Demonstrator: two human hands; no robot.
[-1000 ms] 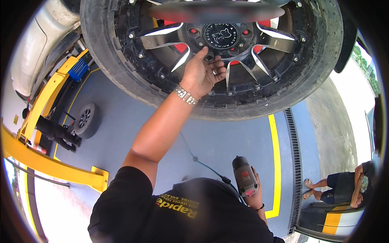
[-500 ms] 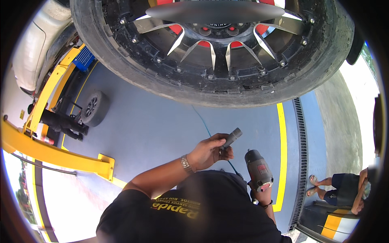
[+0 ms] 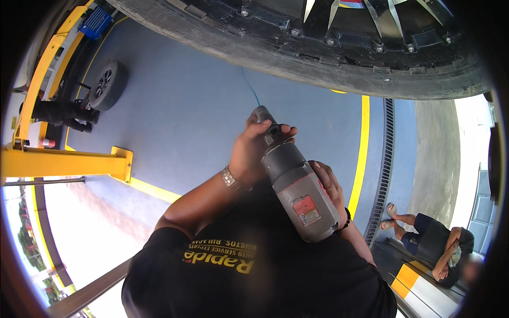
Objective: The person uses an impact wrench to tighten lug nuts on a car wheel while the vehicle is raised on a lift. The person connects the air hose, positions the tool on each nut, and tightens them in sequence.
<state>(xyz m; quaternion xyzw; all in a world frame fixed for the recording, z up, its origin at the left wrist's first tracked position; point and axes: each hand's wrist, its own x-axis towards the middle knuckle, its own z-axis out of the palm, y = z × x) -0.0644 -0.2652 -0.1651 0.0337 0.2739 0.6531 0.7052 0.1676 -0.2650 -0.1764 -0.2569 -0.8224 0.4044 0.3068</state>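
Observation:
In front of my chest, my right hand (image 3: 330,186) is wrapped round the grip of a grey impact wrench (image 3: 306,196), which is tilted with its nose up and to the left. My left hand (image 3: 252,146), with a metal watch band at its wrist, closes on a dark impact socket (image 3: 264,115) at the wrench's nose. The socket lines up with the drive end; whether it is fully seated I cannot tell. Above both hands hangs a large wheel with a worn black tire (image 3: 339,74) and a black and silver rim.
A yellow lift arm (image 3: 69,160) reaches in from the left. Beyond it, a loose wheel (image 3: 108,85) stands near a person in dark clothes (image 3: 58,112). A thin hose (image 3: 249,87) lies on the blue floor. At right runs a drain grate (image 3: 383,159), with a seated person (image 3: 442,241) beside it.
My hands have come together, bringing the socket to the wrench's nose. The wrench is raised and turned leftward. The mounted wheel now sits higher and farther right in view.

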